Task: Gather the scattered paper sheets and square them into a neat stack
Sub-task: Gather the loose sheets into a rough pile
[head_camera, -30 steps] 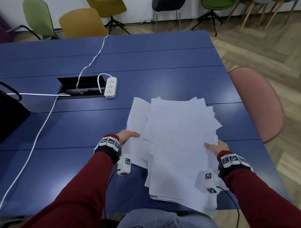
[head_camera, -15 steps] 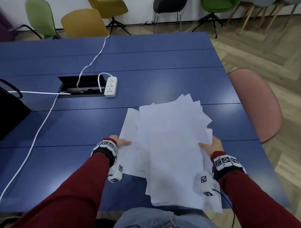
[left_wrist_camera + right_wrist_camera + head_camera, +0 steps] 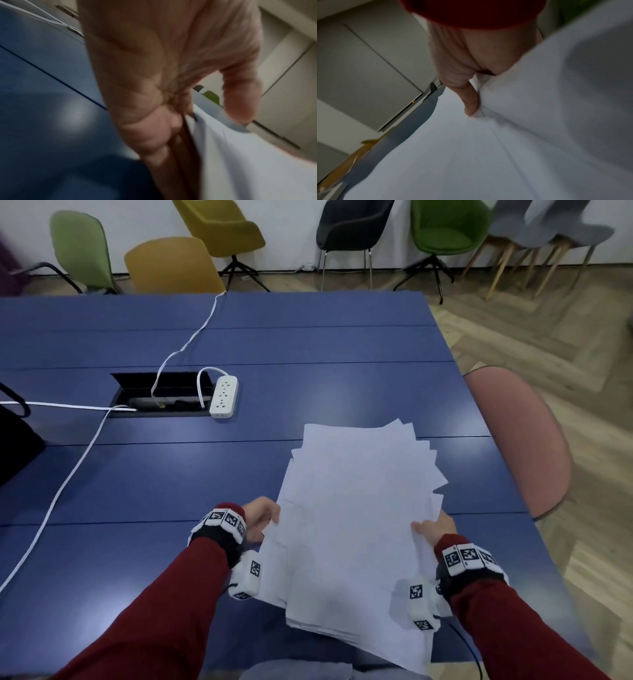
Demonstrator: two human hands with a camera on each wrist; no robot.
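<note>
A loose bundle of white paper sheets (image 3: pixel 356 518) is held up off the blue table (image 3: pixel 308 344), its corners fanned out unevenly at the far end. My left hand (image 3: pixel 262 518) grips the bundle's left edge, thumb on top and fingers under the sheets (image 3: pixel 240 162). My right hand (image 3: pixel 435 529) grips the right edge, thumb pressed onto the top sheet (image 3: pixel 488 148). The fingers of both hands are hidden beneath the paper. The near end of the bundle hangs past the table's front edge.
A white power strip (image 3: pixel 224 397) lies by an open cable box (image 3: pixel 161 395) at the left, with white cables (image 3: pixel 68 474) trailing across the table. A pink chair (image 3: pixel 520 440) stands at the right edge. Several chairs line the far wall.
Both hands have drawn closer together, pulling the spread sheets into a narrower bundle. The sheet that stuck out at the left is now tucked in with the rest.
</note>
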